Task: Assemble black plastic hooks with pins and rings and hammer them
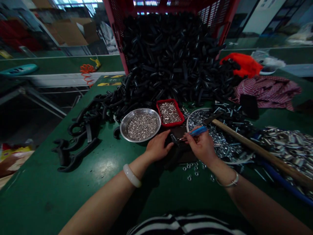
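Green workbench (105, 202), red crate (115, 31) of black parts (171, 52) at back: L hand (158, 147) palm-down, can't tell if gripping; R hand (202, 147), angled inward, clamps blue-handled tool (198, 131), tip by small dark piece (174, 138) btwn hands.

One head-worn camera looks forward and down at the hands (157, 147) from close above.

The blue-handled tool (198, 131) slants, its tip beside a small dark piece (174, 138).
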Demonstrator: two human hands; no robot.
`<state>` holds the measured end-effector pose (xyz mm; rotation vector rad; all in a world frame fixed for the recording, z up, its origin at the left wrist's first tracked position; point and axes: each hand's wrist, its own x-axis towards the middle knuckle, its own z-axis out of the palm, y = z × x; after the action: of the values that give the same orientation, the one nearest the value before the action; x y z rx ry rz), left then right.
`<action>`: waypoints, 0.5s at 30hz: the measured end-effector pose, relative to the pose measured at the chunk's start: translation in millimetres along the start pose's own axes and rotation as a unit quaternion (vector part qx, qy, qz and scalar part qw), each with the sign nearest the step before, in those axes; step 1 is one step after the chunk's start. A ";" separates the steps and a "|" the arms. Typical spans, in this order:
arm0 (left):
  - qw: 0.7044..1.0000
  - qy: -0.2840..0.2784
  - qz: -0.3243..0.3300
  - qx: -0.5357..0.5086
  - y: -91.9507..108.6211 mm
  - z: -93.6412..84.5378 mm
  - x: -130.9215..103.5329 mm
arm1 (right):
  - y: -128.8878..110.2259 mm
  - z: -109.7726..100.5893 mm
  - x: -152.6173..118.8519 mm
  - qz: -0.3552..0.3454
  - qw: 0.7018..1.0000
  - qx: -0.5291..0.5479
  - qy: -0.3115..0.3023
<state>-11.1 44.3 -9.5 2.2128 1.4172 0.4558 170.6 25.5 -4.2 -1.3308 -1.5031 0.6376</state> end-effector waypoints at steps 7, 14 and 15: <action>1.000 0.007 -0.004 -0.006 0.9 1.0 -0.9 | -6.5 11.8 -0.2 0.050 0.998 0.007 0.023; 1.000 -0.001 0.009 -0.021 -2.4 2.2 1.5 | -6.6 14.1 7.9 0.238 0.942 0.207 -0.111; 1.000 -0.003 0.011 -0.024 -3.1 1.7 1.8 | -8.2 14.0 6.7 0.240 0.940 0.205 -0.131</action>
<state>-11.8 46.6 -12.6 2.1910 1.3662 0.4858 155.1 32.7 -0.1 -1.3174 -1.1506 1.4080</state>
